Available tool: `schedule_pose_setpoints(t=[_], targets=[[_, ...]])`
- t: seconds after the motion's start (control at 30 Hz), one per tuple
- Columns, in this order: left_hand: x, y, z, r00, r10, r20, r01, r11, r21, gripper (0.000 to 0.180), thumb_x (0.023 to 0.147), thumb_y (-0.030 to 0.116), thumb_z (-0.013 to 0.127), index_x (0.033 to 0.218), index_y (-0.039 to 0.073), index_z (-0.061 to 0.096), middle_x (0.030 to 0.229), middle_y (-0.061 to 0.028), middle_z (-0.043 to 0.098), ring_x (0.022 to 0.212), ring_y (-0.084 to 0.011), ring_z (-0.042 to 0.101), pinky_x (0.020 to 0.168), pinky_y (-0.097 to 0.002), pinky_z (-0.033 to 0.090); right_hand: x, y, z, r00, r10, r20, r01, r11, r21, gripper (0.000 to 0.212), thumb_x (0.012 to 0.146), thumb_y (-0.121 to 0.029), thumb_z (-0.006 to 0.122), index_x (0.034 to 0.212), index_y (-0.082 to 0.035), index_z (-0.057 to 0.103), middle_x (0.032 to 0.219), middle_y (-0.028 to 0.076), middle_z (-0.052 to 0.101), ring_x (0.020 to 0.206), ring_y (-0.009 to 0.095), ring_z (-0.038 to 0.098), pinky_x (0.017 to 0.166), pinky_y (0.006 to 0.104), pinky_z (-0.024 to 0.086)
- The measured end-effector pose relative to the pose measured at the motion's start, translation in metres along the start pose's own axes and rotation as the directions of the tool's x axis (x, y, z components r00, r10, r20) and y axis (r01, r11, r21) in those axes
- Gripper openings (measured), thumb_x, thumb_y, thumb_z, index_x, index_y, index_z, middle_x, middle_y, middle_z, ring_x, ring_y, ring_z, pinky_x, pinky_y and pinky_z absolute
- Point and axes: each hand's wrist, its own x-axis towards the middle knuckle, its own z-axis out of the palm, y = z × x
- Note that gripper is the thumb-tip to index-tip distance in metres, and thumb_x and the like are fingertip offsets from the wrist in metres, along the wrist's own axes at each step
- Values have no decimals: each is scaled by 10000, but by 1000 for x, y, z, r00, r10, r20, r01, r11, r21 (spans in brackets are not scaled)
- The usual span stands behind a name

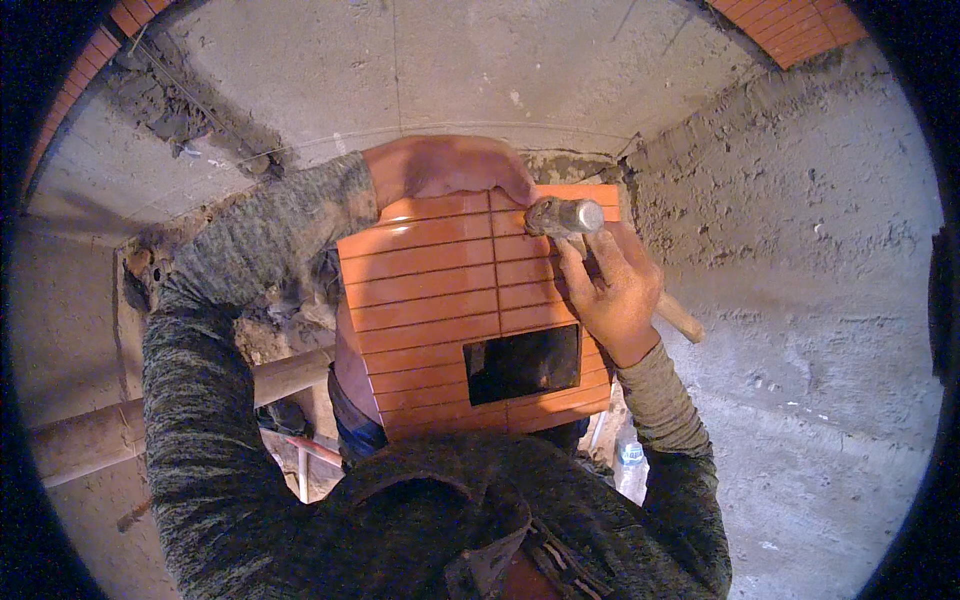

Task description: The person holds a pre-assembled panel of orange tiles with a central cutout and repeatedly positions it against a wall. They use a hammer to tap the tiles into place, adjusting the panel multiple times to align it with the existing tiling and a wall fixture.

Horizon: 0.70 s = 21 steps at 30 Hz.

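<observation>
A large orange tile point(430, 290) with dark grooves lies across my lap, close to my chest. Low on its right half is a dark rectangle point(523, 364) that looks like a cut-out. My left hand point(450, 168) bends over the tile's far edge and grips it; its fingertips are mostly hidden. In my right hand point(615, 295) is a hammer, its metal head point(566, 216) just over the tile's upper right part, beside my left fingers. The wooden handle point(682, 318) sticks out past my right palm. I cannot tell whether the head touches the tile.
Rough grey walls point(780, 240) close in ahead and on the right. A pipe point(90, 440) runs along the left. A clear plastic bottle point(630, 465) stands by my right elbow. More orange tiling point(795, 30) shows at the upper right, and rubble point(280, 325) lies left of the tile.
</observation>
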Motion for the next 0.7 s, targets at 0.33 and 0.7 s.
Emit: schedule_pose_setpoints(t=[0.33, 0.7], targets=[[2, -7, -10, 990, 61, 125, -65, 997, 31, 268, 1044, 241, 568, 1136, 35, 711, 1116, -61, 721, 1080, -170, 647, 1017, -345, 493, 4, -4, -3, 998, -48, 37, 50, 998, -33, 191, 842, -141, 785, 998, -73, 700, 908, 115, 700, 718, 315, 669, 605, 424, 543], [5, -1, -4, 990, 33, 137, -47, 994, 97, 282, 1036, 266, 576, 1107, 32, 716, 1050, -47, 707, 1001, -152, 629, 947, -333, 500, -1, -3, -3, 1000, 5, 28, -6, 1000, 11, 178, 828, -110, 788, 970, -55, 695, 896, 129, 688, 770, 326, 669, 635, 429, 539]])
